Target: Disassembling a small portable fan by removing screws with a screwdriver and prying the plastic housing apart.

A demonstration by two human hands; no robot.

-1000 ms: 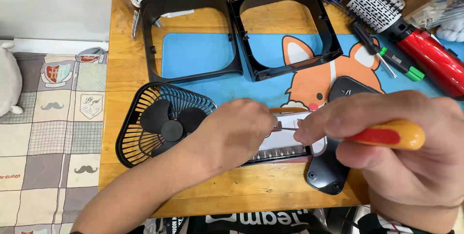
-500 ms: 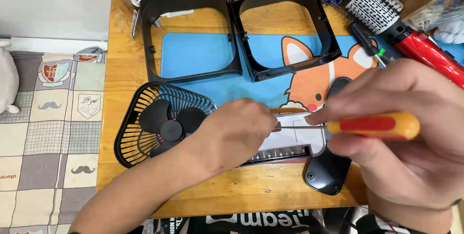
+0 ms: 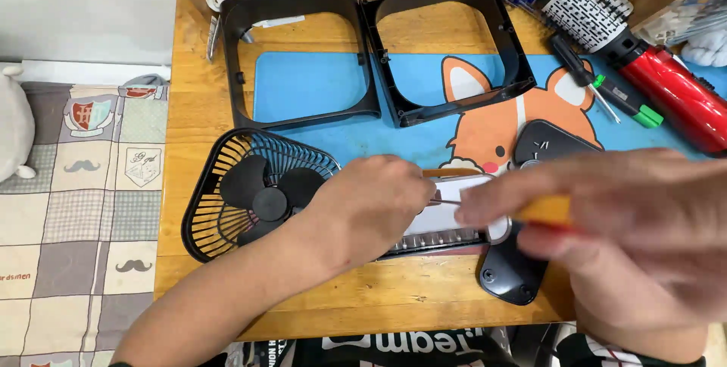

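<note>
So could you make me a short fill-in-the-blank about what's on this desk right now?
The right hand grips a screwdriver with an orange ____.
The left hand rests beside a black ____ with round blades.
Two empty black frames lie on a ____ mat with a cartoon dog.

Missing words: handle; fan; blue

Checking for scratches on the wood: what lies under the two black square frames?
Under the black frames lie the blue mat and bare wooden table. Their openings show both; the surface beneath the rims is covered.

two black frames (image 3: 303,56), one fan (image 3: 257,196), two hands (image 3: 371,212)
</note>
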